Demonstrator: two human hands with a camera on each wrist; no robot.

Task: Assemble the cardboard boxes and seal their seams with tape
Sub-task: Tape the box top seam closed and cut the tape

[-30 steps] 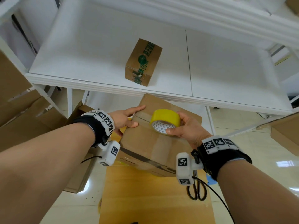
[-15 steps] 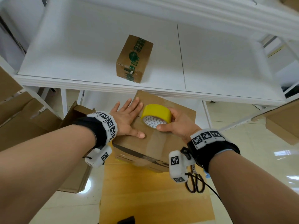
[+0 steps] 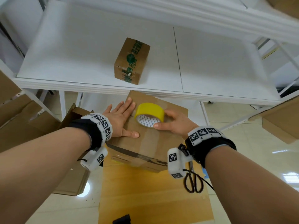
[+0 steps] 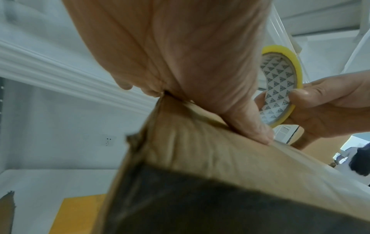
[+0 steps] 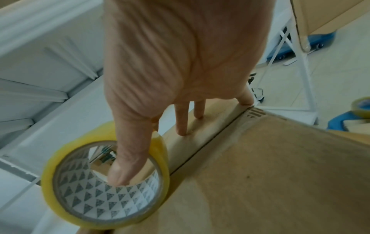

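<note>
the left hand (image 3: 120, 121) lies flat, fingers straight, on the cardboard box (image 3: 150, 141). the right hand (image 3: 175, 124) has its grip closed around the yellow tape roll (image 3: 149, 114), which rests on the box top.

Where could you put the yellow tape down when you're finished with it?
The white shelf is bare right of the small printed box, and left of it too. The wooden board is free nearer than the big box, left of the scissors. The big box's top is crowded: left hand, right hand, tape roll.

White shelf (image 3: 100, 85) edge just above box (image 3: 145, 143)
</note>
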